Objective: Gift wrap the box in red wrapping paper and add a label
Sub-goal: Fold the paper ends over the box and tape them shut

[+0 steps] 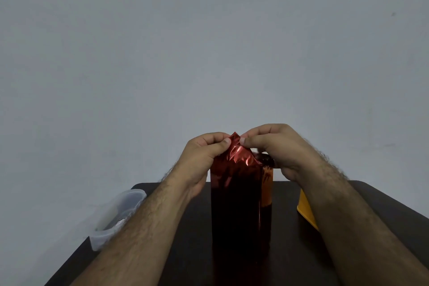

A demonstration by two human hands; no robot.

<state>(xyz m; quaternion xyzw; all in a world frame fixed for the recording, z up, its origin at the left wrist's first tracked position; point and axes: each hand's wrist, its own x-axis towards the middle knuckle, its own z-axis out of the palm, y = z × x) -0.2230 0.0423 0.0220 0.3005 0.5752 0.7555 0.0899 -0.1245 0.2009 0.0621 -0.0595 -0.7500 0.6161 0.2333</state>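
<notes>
Left hand (204,158) and right hand (276,148) both pinch crumpled top of shiny red foil wrapping paper (239,160) on upright tall box (240,206), dark table (383,204).

Dim, flat light; wide-angle bending; lower half perhaps underexposed.

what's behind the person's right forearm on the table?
A yellow object shows past the right forearm on the dark table; only its left edge is visible, so what it is cannot be told. The right hand pinches the red wrapping paper.
</notes>
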